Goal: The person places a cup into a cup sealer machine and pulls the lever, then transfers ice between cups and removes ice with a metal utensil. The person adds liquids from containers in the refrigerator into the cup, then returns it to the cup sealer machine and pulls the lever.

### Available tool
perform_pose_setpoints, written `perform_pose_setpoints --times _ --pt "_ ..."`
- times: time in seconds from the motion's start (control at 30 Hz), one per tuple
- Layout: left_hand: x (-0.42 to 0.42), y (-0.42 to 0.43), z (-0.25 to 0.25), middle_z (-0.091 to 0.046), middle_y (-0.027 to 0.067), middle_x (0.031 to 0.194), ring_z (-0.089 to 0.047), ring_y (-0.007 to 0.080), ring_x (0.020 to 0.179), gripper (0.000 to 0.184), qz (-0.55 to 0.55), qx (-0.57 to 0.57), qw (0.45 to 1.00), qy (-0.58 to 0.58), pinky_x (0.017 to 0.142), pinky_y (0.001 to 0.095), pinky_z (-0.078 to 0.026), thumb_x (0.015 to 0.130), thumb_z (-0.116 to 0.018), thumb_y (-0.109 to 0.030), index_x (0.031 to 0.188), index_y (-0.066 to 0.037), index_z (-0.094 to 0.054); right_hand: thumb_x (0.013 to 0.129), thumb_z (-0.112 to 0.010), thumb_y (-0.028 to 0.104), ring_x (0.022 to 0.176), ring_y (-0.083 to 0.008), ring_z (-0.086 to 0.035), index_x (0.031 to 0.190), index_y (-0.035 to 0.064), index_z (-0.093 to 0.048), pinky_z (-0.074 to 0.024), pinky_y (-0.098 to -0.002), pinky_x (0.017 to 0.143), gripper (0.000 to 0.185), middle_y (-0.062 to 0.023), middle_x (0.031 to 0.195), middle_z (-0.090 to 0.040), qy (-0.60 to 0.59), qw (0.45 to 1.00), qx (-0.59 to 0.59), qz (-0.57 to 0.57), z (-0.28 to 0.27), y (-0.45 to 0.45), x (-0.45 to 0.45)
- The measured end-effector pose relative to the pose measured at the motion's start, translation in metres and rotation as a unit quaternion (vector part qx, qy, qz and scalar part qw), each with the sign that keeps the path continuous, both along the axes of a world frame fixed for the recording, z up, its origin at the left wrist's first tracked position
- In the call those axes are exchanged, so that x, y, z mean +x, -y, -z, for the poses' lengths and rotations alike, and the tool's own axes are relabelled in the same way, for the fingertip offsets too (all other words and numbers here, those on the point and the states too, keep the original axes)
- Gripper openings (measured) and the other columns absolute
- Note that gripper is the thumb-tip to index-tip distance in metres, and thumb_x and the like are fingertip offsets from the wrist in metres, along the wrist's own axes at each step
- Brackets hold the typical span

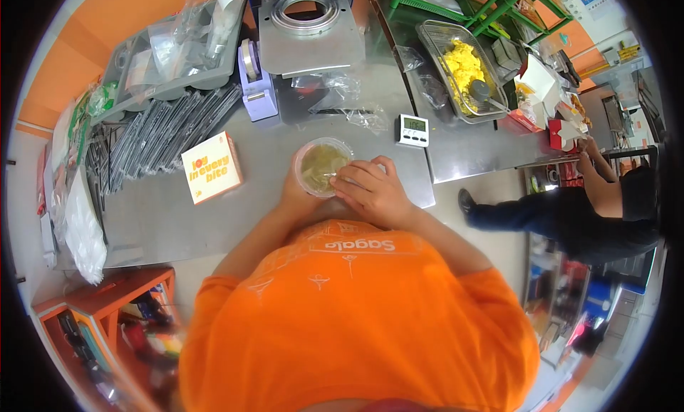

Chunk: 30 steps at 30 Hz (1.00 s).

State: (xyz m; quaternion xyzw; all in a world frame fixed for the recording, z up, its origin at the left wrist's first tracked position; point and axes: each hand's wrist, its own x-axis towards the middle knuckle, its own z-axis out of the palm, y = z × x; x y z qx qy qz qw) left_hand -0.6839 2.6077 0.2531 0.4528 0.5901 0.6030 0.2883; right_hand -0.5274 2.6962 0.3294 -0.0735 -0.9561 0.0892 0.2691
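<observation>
Counter (153, 227): steel, beneath the hands
Room: person (559, 219) well to their right
Left hand (296, 191): gripping clear cup (324, 162)
Right hand (374, 191): fingers bent, touching cup; grip unclear

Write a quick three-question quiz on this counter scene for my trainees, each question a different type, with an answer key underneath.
1. True or false: the digital timer and the printed box lie on the same side of the round tub.

2. Fill the gap: the print on the printed box reads "joy in every ____".

3. Short answer: which hand, the left hand or the right hand, has its fingers reaching over the top of the round tub?

Key:
1. False; the printed box is to the person's left of it, the digital timer to the right.
2. bite
3. The right hand; the left hand supports the side.
</observation>
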Motion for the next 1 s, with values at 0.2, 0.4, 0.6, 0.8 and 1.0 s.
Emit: perform_pose_setpoints --times 0.2,0.4,0.6,0.8,1.0 --pt "-0.006 0.001 -0.002 -0.05 0.0109 0.117 -0.051 0.0208 0.107 0.081 0.056 -0.047 0.997 0.028 0.092 0.0345 -0.042 0.06 -0.083 -0.018 0.125 -0.004 -0.035 0.067 -0.073 0.019 0.098 -0.0182 -0.053 0.109 0.0143 -0.06 -0.0354 -0.0382 0.081 0.044 -0.0015 0.105 -0.056 0.026 0.998 -0.055 -0.01 -0.017 0.0 -0.007" --pt "-0.006 0.001 -0.008 -0.05 0.011 0.117 -0.051 0.0216 0.108 0.084 0.083 -0.051 0.992 0.083 0.092 0.0356 -0.041 0.057 -0.083 -0.02 0.124 -0.004 -0.036 0.066 -0.073 0.019 0.101 -0.0199 -0.051 0.112 0.0164 -0.059 -0.035 -0.0378 0.082 0.048 -0.0029 0.11 -0.053 0.036 0.997 -0.053 -0.045 -0.007 -0.002 -0.015" --pt "0.0 0.001 0.008 -0.051 0.0109 0.116 -0.052 0.0207 0.107 0.078 0.054 -0.02 0.99 0.128 0.091 0.0345 -0.042 0.062 -0.08 -0.018 0.125 -0.003 -0.035 0.064 -0.075 0.014 0.103 -0.0234 -0.048 0.111 0.0143 -0.061 -0.034 -0.038 0.083 0.049 -0.0044 0.109 -0.053 0.001 0.987 -0.157 -0.045 0.003 0.001 -0.016" --pt "0.001 0.0 0.004 -0.051 0.0111 0.116 -0.052 0.0208 0.106 0.074 0.053 -0.025 0.991 0.117 0.091 0.0342 -0.043 0.066 -0.077 -0.016 0.125 -0.003 -0.034 0.069 -0.073 0.018 0.105 -0.0239 -0.048 0.109 0.0151 -0.061 -0.0336 -0.0387 0.085 0.042 -0.0037 0.11 -0.054 -0.009 0.985 -0.166 -0.043 0.008 0.0 -0.015" --pt "0.004 0.0 -0.007 -0.051 0.0107 0.116 -0.052 0.0201 0.106 0.075 0.041 -0.01 0.986 0.161 0.09 0.035 -0.043 0.064 -0.079 -0.016 0.124 -0.003 -0.035 0.065 -0.075 0.014 0.104 -0.0235 -0.048 0.11 0.0143 -0.061 -0.0336 -0.0375 0.083 0.047 -0.0051 0.11 -0.053 -0.019 0.987 -0.151 -0.046 0.006 0.001 -0.014"
